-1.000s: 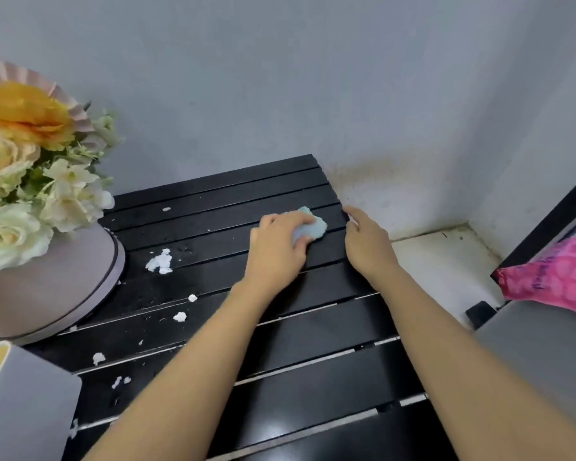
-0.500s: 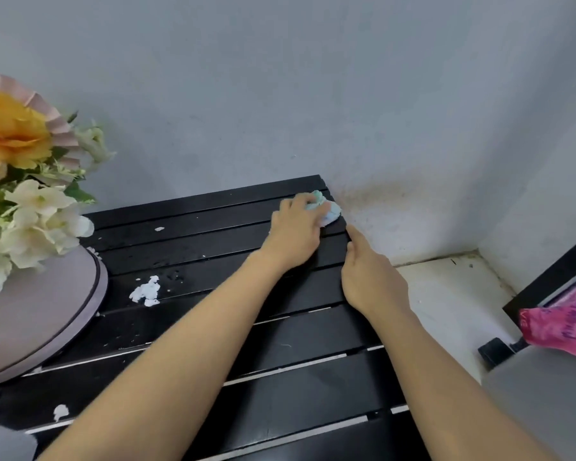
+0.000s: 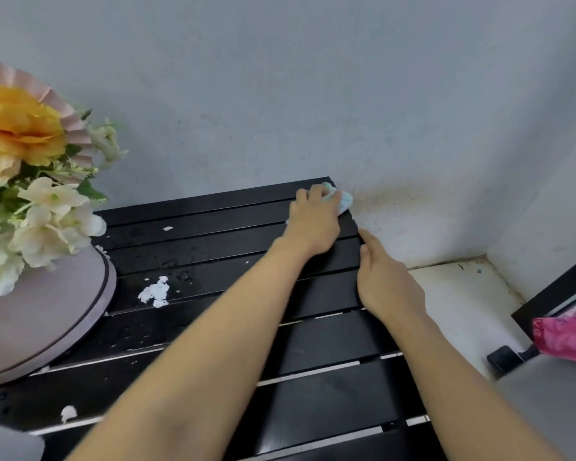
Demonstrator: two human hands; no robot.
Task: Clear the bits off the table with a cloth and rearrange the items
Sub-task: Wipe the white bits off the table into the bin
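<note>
Head: cloth [image 3: 344, 201] under L hand [image 3: 314, 224]

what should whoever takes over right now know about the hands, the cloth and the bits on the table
Left hand grips the crumpled pale blue cloth at the far right corner of the black slatted table.
Right hand lies open, fingers straight, at the table's right edge.
Done: the slats near the hands show no bits.
Left: the large white clump mid-left, the small white bit further back, the third white bit front left; then rearranging, such as the round grey flower box at the left.
</note>
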